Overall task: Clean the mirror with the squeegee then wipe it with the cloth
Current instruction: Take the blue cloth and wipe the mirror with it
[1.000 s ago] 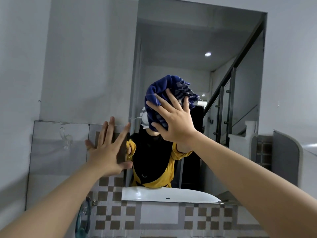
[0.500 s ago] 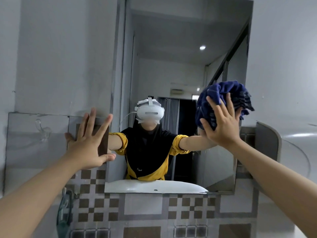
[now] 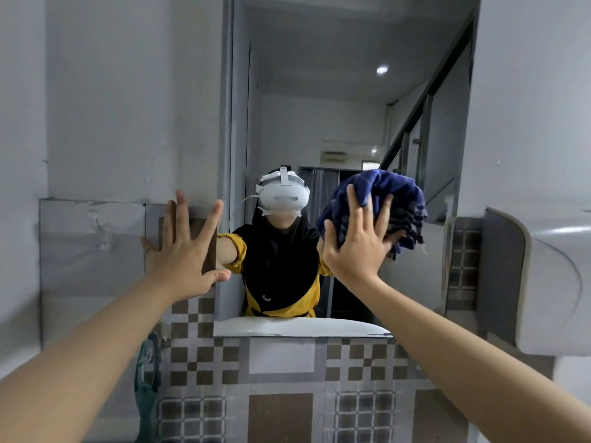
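- The mirror [image 3: 351,107] fills the far wall; I judge the wiping step is in hand, so I'd run overlapping passes from the top edge downward.
- My right hand [image 3: 358,247], fingers spread, presses the bunched blue cloth [image 3: 383,199] against the glass, right of middle; flatter cloth would cover more.
- My left hand [image 3: 185,251] lies open, holding nothing, on the tiled wall [image 3: 192,356] just left of the mirror; I'd keep it off the glass.
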